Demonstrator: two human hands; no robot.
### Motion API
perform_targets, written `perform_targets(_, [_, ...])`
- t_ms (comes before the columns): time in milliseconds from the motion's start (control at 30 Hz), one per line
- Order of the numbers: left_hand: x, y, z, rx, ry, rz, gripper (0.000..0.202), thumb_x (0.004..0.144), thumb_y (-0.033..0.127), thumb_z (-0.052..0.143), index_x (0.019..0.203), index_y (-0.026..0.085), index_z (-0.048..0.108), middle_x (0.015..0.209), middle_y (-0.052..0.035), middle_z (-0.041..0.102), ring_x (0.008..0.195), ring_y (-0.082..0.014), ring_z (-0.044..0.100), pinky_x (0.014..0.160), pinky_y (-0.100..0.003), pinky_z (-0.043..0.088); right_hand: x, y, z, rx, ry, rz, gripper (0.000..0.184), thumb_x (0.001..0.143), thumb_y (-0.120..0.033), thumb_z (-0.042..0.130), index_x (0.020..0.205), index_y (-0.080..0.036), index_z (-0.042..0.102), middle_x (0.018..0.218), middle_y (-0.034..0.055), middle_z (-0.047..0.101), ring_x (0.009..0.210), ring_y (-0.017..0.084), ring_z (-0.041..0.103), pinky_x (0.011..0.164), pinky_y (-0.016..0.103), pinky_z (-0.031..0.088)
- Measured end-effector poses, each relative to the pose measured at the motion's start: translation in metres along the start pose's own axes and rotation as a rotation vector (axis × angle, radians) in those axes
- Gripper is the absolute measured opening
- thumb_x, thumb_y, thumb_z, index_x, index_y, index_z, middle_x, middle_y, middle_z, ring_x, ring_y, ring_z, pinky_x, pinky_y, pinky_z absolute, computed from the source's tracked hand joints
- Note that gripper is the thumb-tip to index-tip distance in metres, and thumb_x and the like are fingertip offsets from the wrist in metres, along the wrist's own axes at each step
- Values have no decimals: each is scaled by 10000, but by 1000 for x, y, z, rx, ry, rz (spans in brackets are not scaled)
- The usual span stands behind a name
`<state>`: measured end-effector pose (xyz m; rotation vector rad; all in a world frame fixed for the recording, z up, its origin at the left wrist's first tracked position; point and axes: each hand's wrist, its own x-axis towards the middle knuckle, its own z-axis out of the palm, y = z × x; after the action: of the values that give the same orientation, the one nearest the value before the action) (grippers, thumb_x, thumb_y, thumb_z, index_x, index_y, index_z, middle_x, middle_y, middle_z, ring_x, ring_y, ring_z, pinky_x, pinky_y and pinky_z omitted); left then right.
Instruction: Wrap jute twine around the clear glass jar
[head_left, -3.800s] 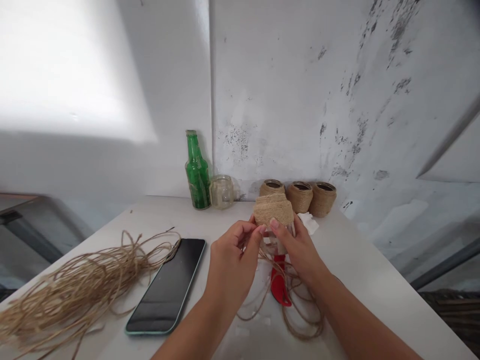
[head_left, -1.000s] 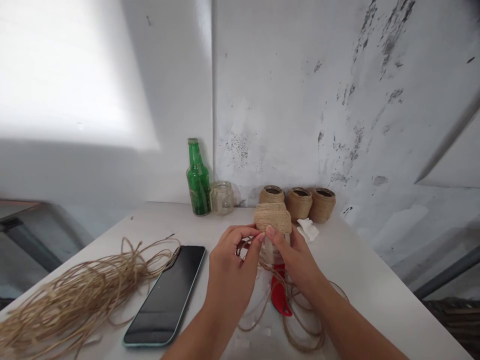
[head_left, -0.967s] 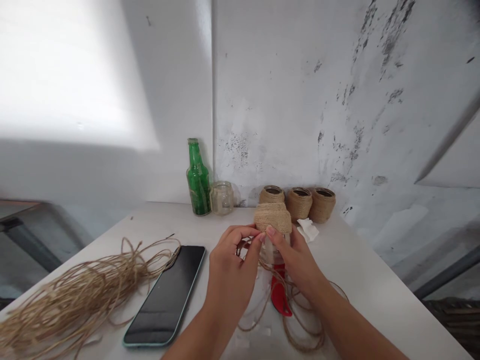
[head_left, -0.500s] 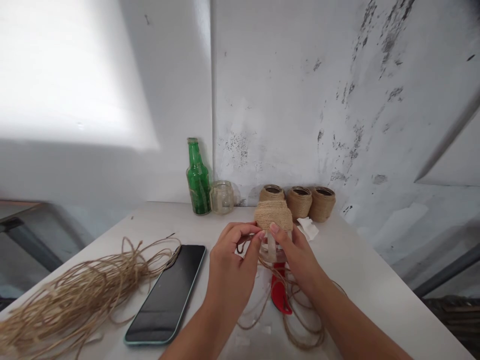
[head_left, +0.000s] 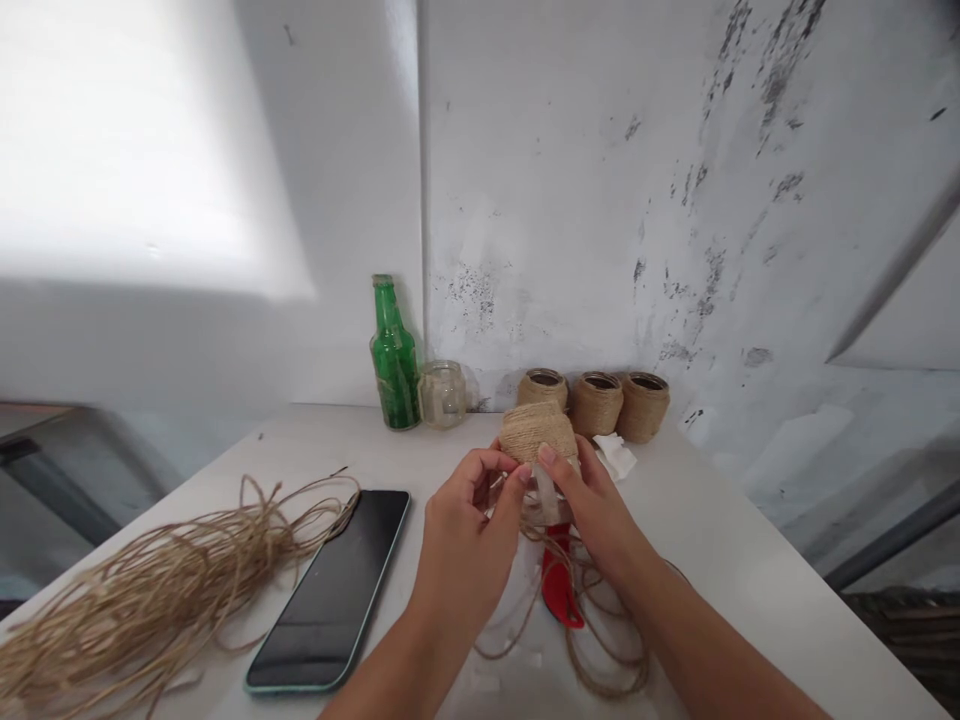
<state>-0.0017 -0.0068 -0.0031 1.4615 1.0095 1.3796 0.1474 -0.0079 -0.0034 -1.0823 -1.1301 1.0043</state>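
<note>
Left hand and right hand: both closed on a glass jar, gripping it above the worktop beneath its twine-wrapped upper band; the glass below looks partly bare. Step in hand, as judged: you are winding twine around the jar. The next turn calls for laying the strand snug against the band's lower edge. Loose twine trails below, around a red plastic piece. A black phone lies near your left hand; open room lies rightward, before the worktop's edge.
</note>
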Motion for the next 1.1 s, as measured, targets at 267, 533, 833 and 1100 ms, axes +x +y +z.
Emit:
perform_targets(267, [-3, -4, 1, 40, 3, 53, 155, 973, 370, 695, 946, 217, 707, 939, -35, 777, 780, -177, 696, 634, -253, 478, 0, 1, -1, -139, 28, -71, 553, 863, -585, 811, 1253, -212, 687, 1301, 114, 782, 1237, 320, 704, 1042, 425, 545])
perform_targets(533, [-2, -1, 2, 58, 11, 55, 161, 973, 367, 684, 944, 211, 711, 832, -24, 750, 706, -169, 662, 570, -246, 444, 0, -1, 1, -33, 14, -81, 530, 908, -600, 767, 1243, -196, 696, 1287, 130, 785, 1190, 320, 722, 1034, 440, 566])
perform_targets(833, [-1, -3, -1, 32, 27, 52, 163, 967, 367, 674, 944, 214, 726, 1026, -81, 807, 766, -184, 719, 630, -267, 525, -2, -4, 2, 37, 34, 20, 595, 887, -664, 757, 1235, -183, 710, 1160, 127, 812, 939, 291, 759, 793, 393, 621])
perform_targets(1100, [0, -1, -1, 56, 42, 64, 180, 961, 396, 690, 916, 226, 729, 867, -62, 792, 799, -217, 741, 657, -285, 555, -2, -4, 2, 90, 17, 46, 637, 851, -703, 776, 1211, -181, 719, 1191, 146, 812, 962, 322, 777, 782, 400, 622])
